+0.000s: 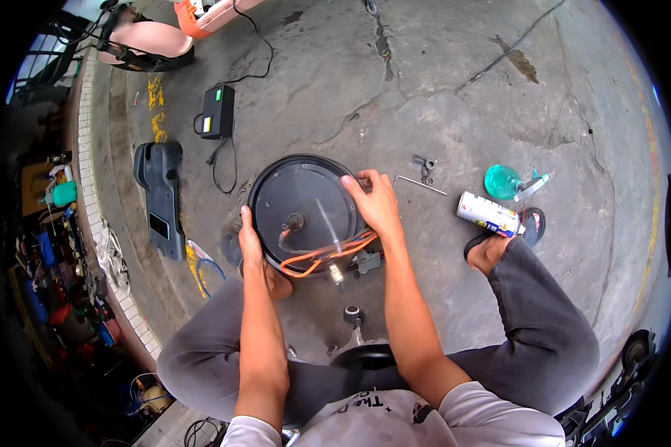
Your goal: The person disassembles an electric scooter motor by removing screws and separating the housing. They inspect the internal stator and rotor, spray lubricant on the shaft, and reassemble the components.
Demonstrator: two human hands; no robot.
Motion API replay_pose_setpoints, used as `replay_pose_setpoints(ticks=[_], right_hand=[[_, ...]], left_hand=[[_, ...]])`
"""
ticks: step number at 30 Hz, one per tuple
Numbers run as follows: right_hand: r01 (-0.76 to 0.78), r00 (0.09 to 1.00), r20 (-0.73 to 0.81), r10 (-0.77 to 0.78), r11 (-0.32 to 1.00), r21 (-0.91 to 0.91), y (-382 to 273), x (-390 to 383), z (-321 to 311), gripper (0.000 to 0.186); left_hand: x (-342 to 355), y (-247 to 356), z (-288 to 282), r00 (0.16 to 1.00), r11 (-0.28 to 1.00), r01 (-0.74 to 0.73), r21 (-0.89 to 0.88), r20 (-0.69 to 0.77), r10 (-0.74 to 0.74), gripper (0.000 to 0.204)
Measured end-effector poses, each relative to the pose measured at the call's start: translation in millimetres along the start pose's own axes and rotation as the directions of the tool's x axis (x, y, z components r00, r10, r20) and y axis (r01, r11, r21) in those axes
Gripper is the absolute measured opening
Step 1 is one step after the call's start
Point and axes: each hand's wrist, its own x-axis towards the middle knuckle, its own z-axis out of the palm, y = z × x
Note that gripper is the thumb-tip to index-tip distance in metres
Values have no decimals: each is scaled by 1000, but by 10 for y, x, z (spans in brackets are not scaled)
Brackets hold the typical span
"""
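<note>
My left hand (249, 237) grips the left edge of a round black wheel hub (276, 208), its thumb along the rim. My right hand (373, 200) holds the upper right rim, thumb over the face. The hub has a central axle with a short cable at its lower left. A coiled orange hose (300, 264) lies across its lower part, with a metal fitting (336, 274) hanging below. A clear tube or streak crosses the face, blurred. Partly hidden grey hardware (367, 262) sits behind the hose, beside my right wrist.
A spray can (484, 212), teal spray bottle (502, 182), hex key (420, 185) and small parts lie right. A black charger (217, 112) and dark plastic panel (164, 231) with a phone lie left. A pink scooter (145, 41) stands at the back; cluttered tools (48, 253) line the left.
</note>
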Motion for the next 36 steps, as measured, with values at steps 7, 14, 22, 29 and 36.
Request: replay_pose_setpoints(ticks=[7, 14, 22, 29, 36], right_hand=[[59, 973, 215, -78, 994, 95, -201, 168, -32, 51], [266, 964, -59, -261, 957, 111, -546, 3, -757, 55], [-94, 982, -172, 82, 993, -66, 14, 201, -564, 76], [-23, 993, -116, 20, 1000, -19, -38, 266, -553, 70], [-8, 995, -98, 21, 990, 140, 102, 242, -542, 68]], left_hand=[[-117, -28, 162, 999, 923, 26, -384, 31, -15, 61], [-375, 461, 750, 986, 923, 4, -386, 154, 60, 69], [-75, -138, 925, 997, 992, -57, -111, 52, 63, 80], [-65, -191, 910, 996, 955, 28, -295, 91, -1, 73], [-257, 46, 984, 960, 870, 203, -449, 267, -86, 69]])
